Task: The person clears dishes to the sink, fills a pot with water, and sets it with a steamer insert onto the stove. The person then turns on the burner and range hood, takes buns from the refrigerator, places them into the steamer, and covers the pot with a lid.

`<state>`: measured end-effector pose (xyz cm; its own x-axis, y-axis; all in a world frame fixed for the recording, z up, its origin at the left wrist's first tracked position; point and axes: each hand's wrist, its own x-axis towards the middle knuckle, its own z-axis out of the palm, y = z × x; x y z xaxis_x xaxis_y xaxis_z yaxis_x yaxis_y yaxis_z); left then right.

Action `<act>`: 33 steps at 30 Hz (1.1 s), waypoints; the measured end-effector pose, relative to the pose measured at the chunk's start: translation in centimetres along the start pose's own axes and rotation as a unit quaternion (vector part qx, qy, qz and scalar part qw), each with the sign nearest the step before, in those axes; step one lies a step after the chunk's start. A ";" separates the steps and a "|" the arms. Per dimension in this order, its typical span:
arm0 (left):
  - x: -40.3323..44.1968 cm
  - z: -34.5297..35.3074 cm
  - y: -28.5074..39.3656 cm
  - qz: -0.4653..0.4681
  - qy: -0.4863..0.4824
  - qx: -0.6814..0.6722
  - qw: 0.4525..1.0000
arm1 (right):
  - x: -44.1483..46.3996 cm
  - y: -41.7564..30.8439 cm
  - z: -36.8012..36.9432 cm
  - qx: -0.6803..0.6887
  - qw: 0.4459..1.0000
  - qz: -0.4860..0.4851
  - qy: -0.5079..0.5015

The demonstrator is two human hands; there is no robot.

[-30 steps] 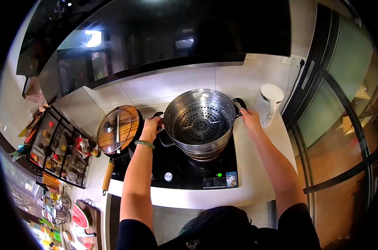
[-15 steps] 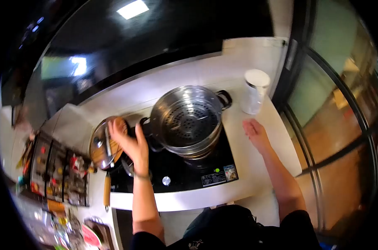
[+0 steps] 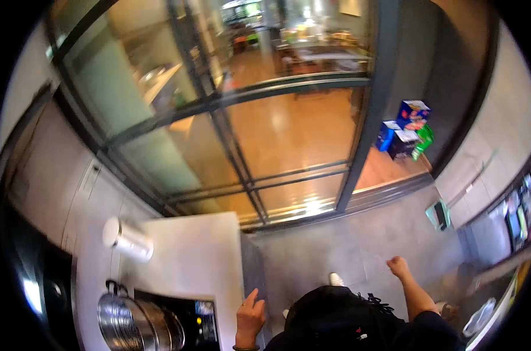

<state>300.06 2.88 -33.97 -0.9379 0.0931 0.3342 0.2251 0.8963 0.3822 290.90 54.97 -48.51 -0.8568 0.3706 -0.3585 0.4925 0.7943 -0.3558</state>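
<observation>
My left hand [image 3: 251, 317] is beside the front edge of the white counter [image 3: 186, 243], with its index finger and thumb stretched out and nothing held. My right hand [image 3: 399, 267] hangs over the grey floor, its fingers curled in and no object visible in them. A steel steamer pot [image 3: 131, 324] with a black side handle sits on the black cooktop [image 3: 202, 336] at the lower left, apart from both hands. Behind it on the counter stands a white pitcher [image 3: 128, 238].
Dark-framed glass doors [image 3: 294, 128] stand ahead, with an opening at their right. Boxes [image 3: 403, 143] and a green bag [image 3: 422, 142] sit by that opening. A pale green dustpan [image 3: 438, 214] stands on the floor [image 3: 330, 248] near the right wall.
My view has turned right, from the cooktop toward the glass doors. Both hands have come away from near the pot and pitcher; the right hand's fingers are now more curled.
</observation>
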 end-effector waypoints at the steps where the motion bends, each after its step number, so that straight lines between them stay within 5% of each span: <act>1: 1.5 0.6 0.7 0.004 -0.020 0.001 1.000 | 0.1 5.9 0.4 0.053 0.995 0.079 0.023; 4: 7.2 2.5 3.6 0.037 -0.062 -0.005 0.997 | -2.3 16.5 0.4 0.191 0.941 0.279 0.020; 6: 11.9 4.8 6.2 0.140 -0.041 0.035 0.989 | -3.8 20.3 -0.2 0.300 0.886 0.353 0.020; 8: 17.1 7.0 12.7 0.142 -0.046 0.034 0.988 | -0.3 36.5 8.7 0.160 0.976 0.143 -0.045; 9: 19.0 8.8 15.4 0.120 -0.024 -0.012 0.992 | 0.5 36.5 6.8 0.165 0.974 0.150 -0.041; 11: 23.0 11.9 22.1 0.087 -0.001 -0.124 0.988 | 0.2 35.3 4.0 0.305 0.882 0.355 -0.052; 13: 26.8 15.2 28.7 0.143 -0.023 -0.148 0.978 | 1.8 36.7 1.5 0.297 0.942 0.153 -0.042; 15: 29.5 17.7 33.3 0.201 -0.068 -0.156 0.965 | 6.3 32.9 -3.6 0.325 0.871 0.368 -0.021; 17: 32.2 19.7 36.0 0.216 -0.076 -0.157 0.961 | 11.7 32.1 -6.9 0.229 0.937 0.264 0.003; 22: 38.1 26.2 37.8 0.216 -0.141 -0.110 0.960 | 23.6 28.3 -13.4 0.240 0.945 0.186 0.126; 25: 43.0 30.5 38.5 0.228 -0.202 -0.116 0.945 | 28.0 27.4 -14.9 0.301 0.927 0.206 0.093; 27: 47.6 33.4 39.5 0.233 -0.210 -0.098 0.944 | 29.0 28.5 -14.6 0.183 0.967 0.129 0.119; 30: 55.3 39.6 40.4 0.267 -0.218 -0.088 0.935 | 27.7 34.1 -12.0 0.105 0.977 0.169 0.072; 31: 57.9 41.3 40.9 0.300 -0.188 -0.079 0.932 | 26.1 34.8 -12.4 0.036 0.974 0.226 -0.012; 32: 60.3 41.9 42.2 0.294 -0.190 -0.088 0.933 | 25.2 39.9 -10.0 -0.024 0.978 0.141 -0.155; 33: 63.3 42.3 43.8 0.299 -0.207 -0.096 0.927 | 23.7 41.5 -9.5 -0.043 0.968 0.163 -0.184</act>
<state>239.36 66.40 -32.51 -0.6419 0.7422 0.1925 0.7432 0.5406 0.3942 289.58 101.28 -63.53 -0.5371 0.4248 -0.7288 0.7001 0.7064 -0.1042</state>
